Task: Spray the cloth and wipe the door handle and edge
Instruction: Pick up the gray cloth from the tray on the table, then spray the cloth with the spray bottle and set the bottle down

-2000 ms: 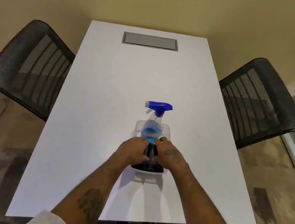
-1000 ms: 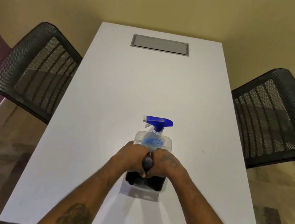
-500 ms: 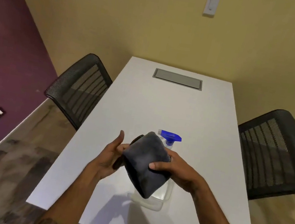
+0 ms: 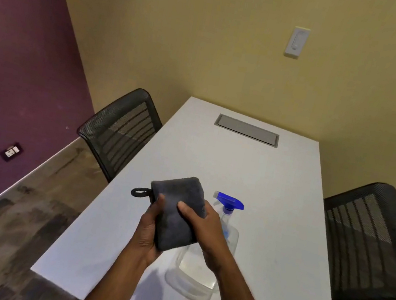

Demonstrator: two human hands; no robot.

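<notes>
A folded dark grey cloth point(image 4: 175, 209) with a black hanging loop at its left corner is held up above the white table point(image 4: 274, 203). My left hand point(image 4: 148, 231) grips its lower left side and my right hand point(image 4: 202, 224) holds its right side, thumb on top. Behind my right hand stands a clear spray bottle with a blue trigger head point(image 4: 229, 203), inside a clear plastic container point(image 4: 198, 279) on the table. No door or door handle is in view.
Two black mesh chairs flank the table, one at the left point(image 4: 121, 131) and one at the right point(image 4: 371, 241). A grey cable hatch point(image 4: 246, 130) sits at the table's far end. A light switch point(image 4: 297, 42) hangs on the tan wall; a purple wall runs along the left.
Both hands lifted the cloth out of the clear container and raised it. My head has tilted up and turned left, bringing the purple wall and light switch into view.
</notes>
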